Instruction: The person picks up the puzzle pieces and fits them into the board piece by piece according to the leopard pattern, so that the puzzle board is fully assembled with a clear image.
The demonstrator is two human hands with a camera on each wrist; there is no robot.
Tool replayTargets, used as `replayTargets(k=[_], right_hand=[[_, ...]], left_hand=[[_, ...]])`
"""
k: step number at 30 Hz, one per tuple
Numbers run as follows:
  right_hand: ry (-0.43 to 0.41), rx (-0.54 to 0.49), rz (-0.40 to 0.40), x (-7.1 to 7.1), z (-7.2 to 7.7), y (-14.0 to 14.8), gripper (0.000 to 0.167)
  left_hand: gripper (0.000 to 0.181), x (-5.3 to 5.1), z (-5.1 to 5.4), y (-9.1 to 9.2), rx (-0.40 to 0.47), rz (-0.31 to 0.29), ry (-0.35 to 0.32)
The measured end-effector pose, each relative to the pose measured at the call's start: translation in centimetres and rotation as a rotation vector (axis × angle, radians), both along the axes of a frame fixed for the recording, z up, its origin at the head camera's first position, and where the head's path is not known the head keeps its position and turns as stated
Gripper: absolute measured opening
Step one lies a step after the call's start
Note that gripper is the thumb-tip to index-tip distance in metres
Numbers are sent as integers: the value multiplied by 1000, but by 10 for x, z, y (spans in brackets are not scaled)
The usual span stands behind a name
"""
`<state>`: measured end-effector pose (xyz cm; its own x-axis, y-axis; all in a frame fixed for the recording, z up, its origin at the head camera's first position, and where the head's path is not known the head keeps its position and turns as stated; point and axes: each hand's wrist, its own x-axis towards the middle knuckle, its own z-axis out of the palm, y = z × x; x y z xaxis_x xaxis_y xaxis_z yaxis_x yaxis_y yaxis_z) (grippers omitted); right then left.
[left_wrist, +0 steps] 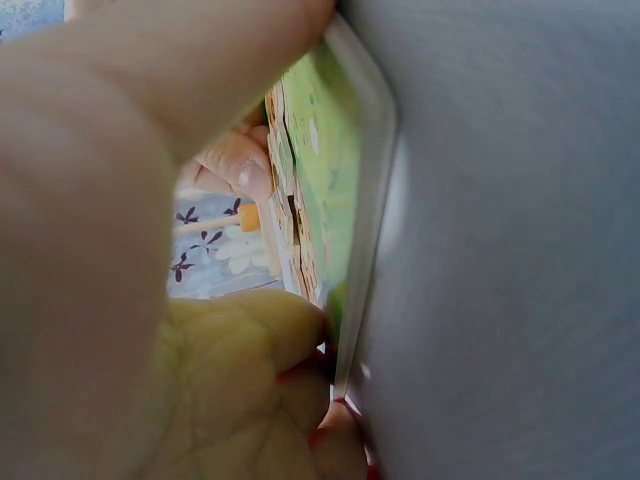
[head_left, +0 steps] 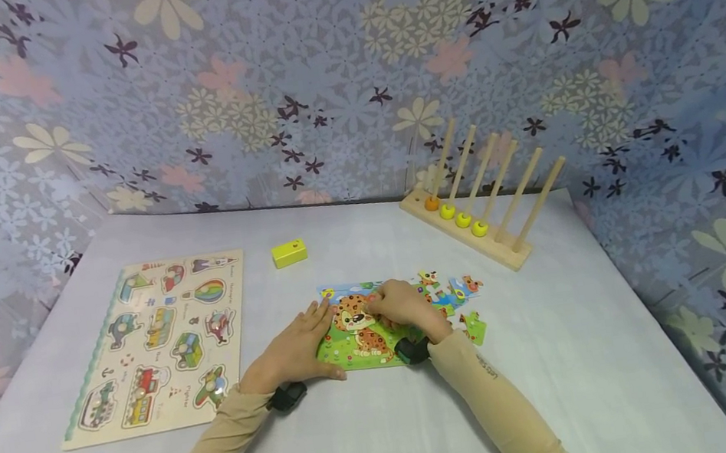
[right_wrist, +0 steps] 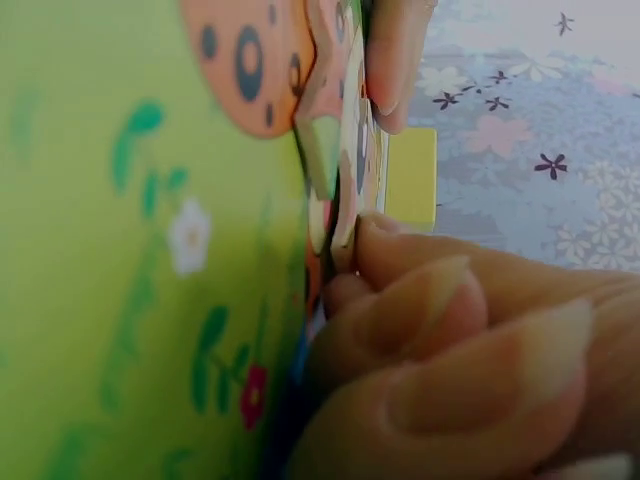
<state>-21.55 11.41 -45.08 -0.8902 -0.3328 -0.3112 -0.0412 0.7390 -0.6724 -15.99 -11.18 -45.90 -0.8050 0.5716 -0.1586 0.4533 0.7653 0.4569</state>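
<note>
A leopard jigsaw puzzle board (head_left: 340, 357) with a green meadow picture lies on the table before me. My left hand (head_left: 292, 347) rests at its left edge, fingers extended and thumb spread along the near side. Over the upper right of the leopard, my right hand (head_left: 405, 304) pinches a puzzle piece (right_wrist: 347, 215) with curled fingers; the right wrist view shows the thumb at its edge, slightly raised off the board. The hand hides much of that piece from above. Several loose puzzle pieces (head_left: 471, 327) lie to the right of the board.
At the left lies a wooden peg puzzle (head_left: 164, 347) with vehicle shapes. A yellow block (head_left: 289, 253) sits behind the leopard board. A wooden peg rack (head_left: 469, 238) with several rings stands at the back right, near the floral backdrop (head_left: 313, 71).
</note>
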Motion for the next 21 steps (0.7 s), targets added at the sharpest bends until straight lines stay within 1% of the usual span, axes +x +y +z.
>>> replayTargets(k=[4,10,15,18,21], right_hand=[[5,26,-1,1,2,-1,33],[7,27,6,1,4,-2,32],[10,42,-17,0,2,-3,32],[5,39,-27,0,1,-2,32],[-9,3,-9,0,1,0,32]], left_hand=[[111,0,-1,0,2,0,3],[110,0,0,0,2,-2,6],[110,-1,0,0,-5,-3,8],[110,-1,-1,0,-6,-2,7],[110,-2,-3,0,-3,0,6]])
